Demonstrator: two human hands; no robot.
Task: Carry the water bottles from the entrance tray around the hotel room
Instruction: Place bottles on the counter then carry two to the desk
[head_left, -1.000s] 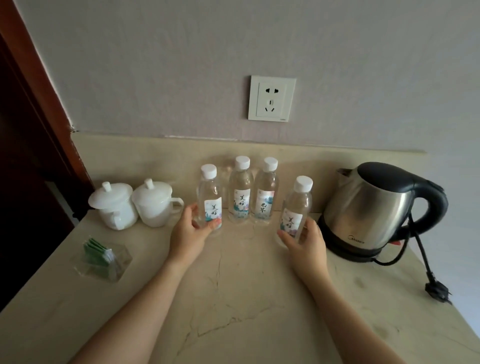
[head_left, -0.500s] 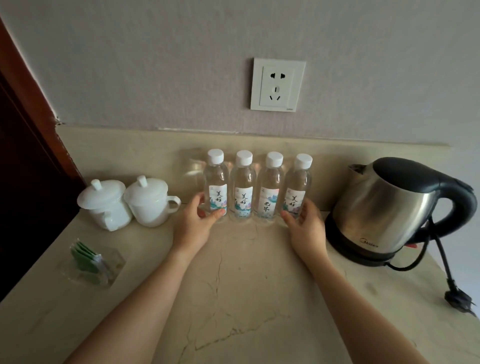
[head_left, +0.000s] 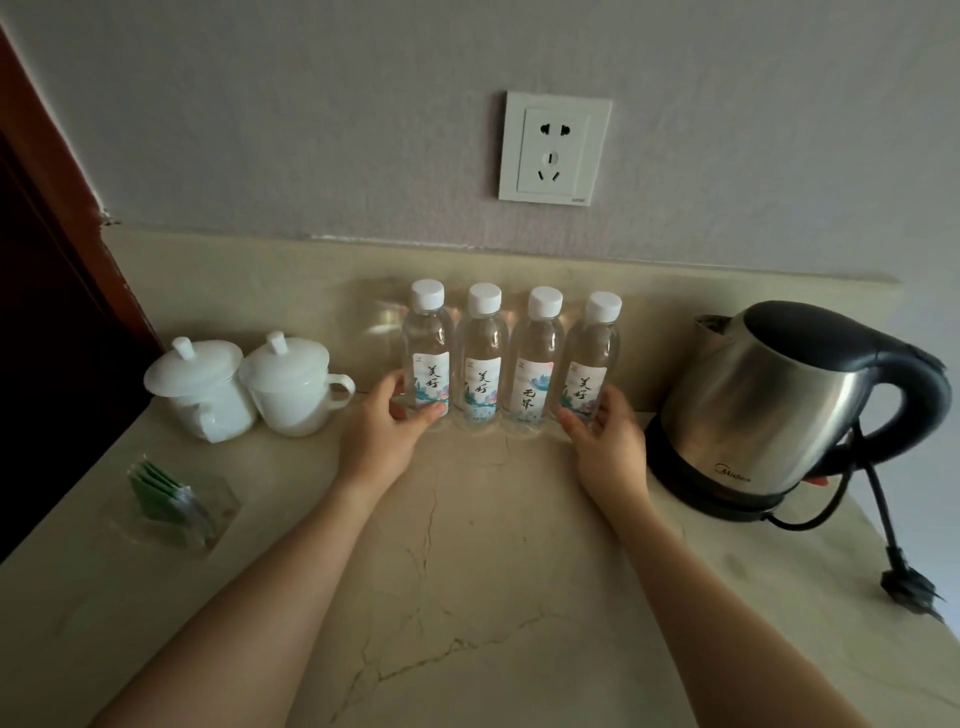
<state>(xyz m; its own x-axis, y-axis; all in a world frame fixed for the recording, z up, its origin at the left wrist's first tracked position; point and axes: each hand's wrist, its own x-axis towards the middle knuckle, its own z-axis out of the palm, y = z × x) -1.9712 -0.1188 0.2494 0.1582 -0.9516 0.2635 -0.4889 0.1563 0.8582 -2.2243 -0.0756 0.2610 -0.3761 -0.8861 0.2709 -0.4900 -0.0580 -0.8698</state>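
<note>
Far left, we saw two white lidded porcelain cups (head_left: 244, 387) standing side by side on the beige cracked-marble tabletop (head_left: 483, 571), with a clear holder of green sachets (head_left: 171, 501) nearer the front edge. Then came the row: four clear plastic water bottles with white caps (head_left: 511, 364), upright, shoulder to shoulder, backed up against the stone splashback, labels facing out. No tray showed anywhere in our view.

Our left hand (head_left: 382, 428) was curled round the base of the leftmost bottle (head_left: 427, 358), thumb in front and fingers behind. Our right hand (head_left: 605, 434) did the same at the rightmost bottle (head_left: 592, 366), both gripping low, where a full bottle steadies best. We judged the two hands were bracketing the row from its ends, squaring it up tight, so the line stayed neat and clear of its neighbours.

Further right sat a brushed-steel electric kettle with a black handle (head_left: 779, 410) on its base, its black cord and plug (head_left: 906, 592) lying loose on the tabletop, unplugged. Above the row, a white wall socket (head_left: 555, 148) sat free.
</note>
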